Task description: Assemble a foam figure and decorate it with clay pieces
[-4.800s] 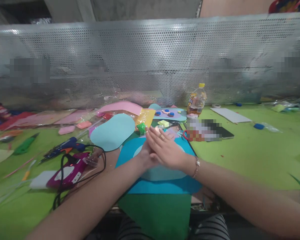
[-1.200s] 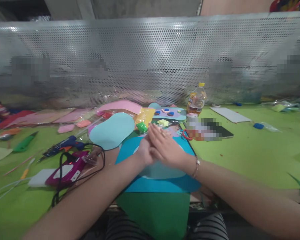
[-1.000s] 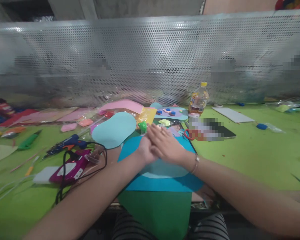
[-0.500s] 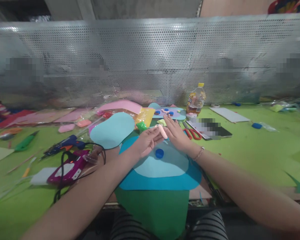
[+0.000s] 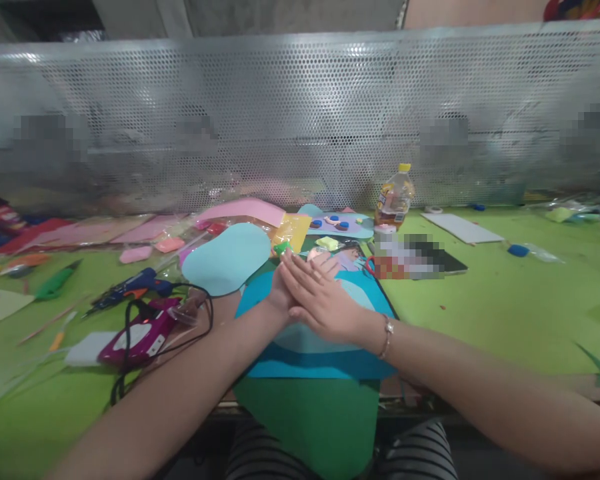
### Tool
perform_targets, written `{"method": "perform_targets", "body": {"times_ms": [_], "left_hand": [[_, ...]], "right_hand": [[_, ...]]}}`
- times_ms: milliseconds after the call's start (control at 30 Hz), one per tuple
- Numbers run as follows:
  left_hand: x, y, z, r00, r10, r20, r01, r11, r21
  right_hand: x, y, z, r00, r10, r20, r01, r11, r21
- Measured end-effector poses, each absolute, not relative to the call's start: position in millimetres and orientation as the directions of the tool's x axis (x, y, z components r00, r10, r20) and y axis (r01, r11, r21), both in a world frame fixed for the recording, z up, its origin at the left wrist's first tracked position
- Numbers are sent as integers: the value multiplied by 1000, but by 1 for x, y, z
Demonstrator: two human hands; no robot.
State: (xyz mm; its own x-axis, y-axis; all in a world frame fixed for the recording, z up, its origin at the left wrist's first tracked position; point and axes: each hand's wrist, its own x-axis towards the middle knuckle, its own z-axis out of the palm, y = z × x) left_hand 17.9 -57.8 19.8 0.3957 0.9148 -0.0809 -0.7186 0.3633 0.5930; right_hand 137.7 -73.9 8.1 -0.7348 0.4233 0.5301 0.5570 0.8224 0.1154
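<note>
My right hand (image 5: pixel 327 307) lies flat across my left hand (image 5: pixel 277 293), palm against palm, fingers stretched out. The pale pink clay seen in my left hand earlier is hidden between the palms. Beneath the hands is a light blue paper shape (image 5: pixel 290 339) on a larger bright blue one (image 5: pixel 325 365). The blue round piece on it is covered by my hands. Dark green paper (image 5: pixel 320 413) hangs over the table edge towards my lap. A green clay packet (image 5: pixel 282 248) sits just beyond my fingertips.
To the left are a blue glue gun (image 5: pixel 140 287), a magenta power strip (image 5: pixel 140 333) with black cords, and a light blue cutout (image 5: pixel 225 260). At the right stand a bottle (image 5: pixel 395 200), partly hidden red scissors (image 5: pixel 370 266) and a dark tablet-like slab (image 5: pixel 447 261). A perforated metal screen (image 5: pixel 300 120) runs behind.
My right hand has come left and down onto my left hand. The pale pink clay, held by my left fingers before, has gone out of sight between the palms.
</note>
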Motion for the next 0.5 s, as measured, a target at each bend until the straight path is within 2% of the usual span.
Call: {"method": "perform_targets", "body": {"times_ms": [67, 167, 267, 367, 433, 500], "left_hand": [[20, -56, 21, 449, 889, -91, -737, 426, 525], [24, -54, 25, 561, 827, -42, -704, 502, 502], [26, -56, 27, 574, 817, -56, -687, 517, 511], [24, -61, 23, 445, 883, -150, -712, 451, 538], [23, -64, 19, 256, 956, -140, -786, 291, 545], [23, -65, 17, 143, 985, -92, -791, 169, 588]], "right_hand": [[147, -61, 7, -662, 508, 551, 640, 766, 62], [167, -40, 4, -471, 651, 595, 781, 621, -62], [167, -42, 3, -484, 656, 579, 774, 629, -65], [147, -66, 5, -621, 539, 569, 669, 743, 27], [135, -80, 7, -735, 423, 529, 550, 829, 100], [132, -80, 8, -753, 407, 517, 530, 841, 109]]}}
